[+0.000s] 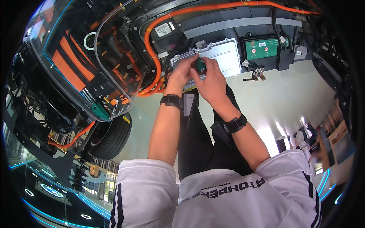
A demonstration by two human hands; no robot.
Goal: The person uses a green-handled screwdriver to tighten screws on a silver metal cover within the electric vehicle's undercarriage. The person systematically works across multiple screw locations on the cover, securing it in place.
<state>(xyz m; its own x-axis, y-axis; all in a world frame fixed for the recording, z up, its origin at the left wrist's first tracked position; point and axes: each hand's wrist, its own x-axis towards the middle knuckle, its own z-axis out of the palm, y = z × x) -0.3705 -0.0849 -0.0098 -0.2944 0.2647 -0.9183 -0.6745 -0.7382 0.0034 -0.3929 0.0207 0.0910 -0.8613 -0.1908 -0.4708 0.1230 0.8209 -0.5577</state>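
Note:
My right hand (209,80) is closed around the dark green handle of what looks like a screwdriver (201,67). Its shaft and tip are hidden. Close beside it, my left hand (183,70) has its fingers drawn together near the top of the handle; what they pinch, if anything, is hidden. Both hands are over a flat silver metal box (225,59) with a flanged edge, covering part of its left side. Each wrist wears a black strap with a dark block on it.
A thick orange cable (147,41) curves round the box's left and along the back. A black module (163,32) sits behind; a green-labelled unit (262,48) and a small brass-coloured fitting (259,72) lie right. At left are a clear-covered cutaway (114,95) and a tyre (114,138).

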